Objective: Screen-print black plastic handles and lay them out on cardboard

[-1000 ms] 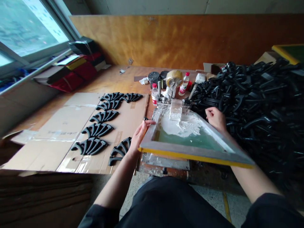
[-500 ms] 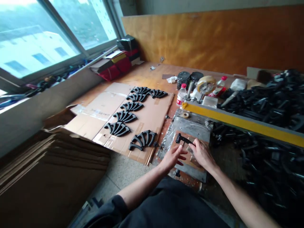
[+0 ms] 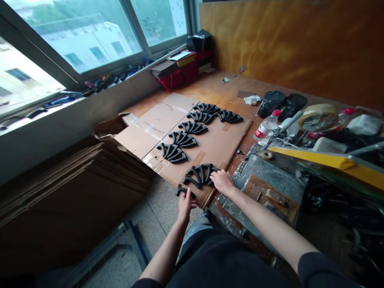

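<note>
My left hand (image 3: 185, 205) pinches a black curved handle (image 3: 180, 190) just off the near edge of the flattened cardboard (image 3: 168, 173). My right hand (image 3: 222, 182) is at the right end of a fan of black curved handles (image 3: 196, 176) on the cardboard, its fingers closed on the outermost one; the fingertips are partly hidden. Farther back on the cardboard, more such handles lie nested in several fan-shaped groups (image 3: 183, 139).
To my right is a metal plate with a wooden block (image 3: 276, 197) on it. Behind it stand a red-capped bottle (image 3: 267, 126), dark tubs (image 3: 271, 103) and a tape roll (image 3: 266, 155). A yellow-edged bar (image 3: 324, 158) crosses the right side. Stacked cardboard (image 3: 75, 192) stands at left.
Both hands have moved left from the metal plate to the near fan on the cardboard. A black handle, previously in my right hand, is now in my left. The view has turned left.
</note>
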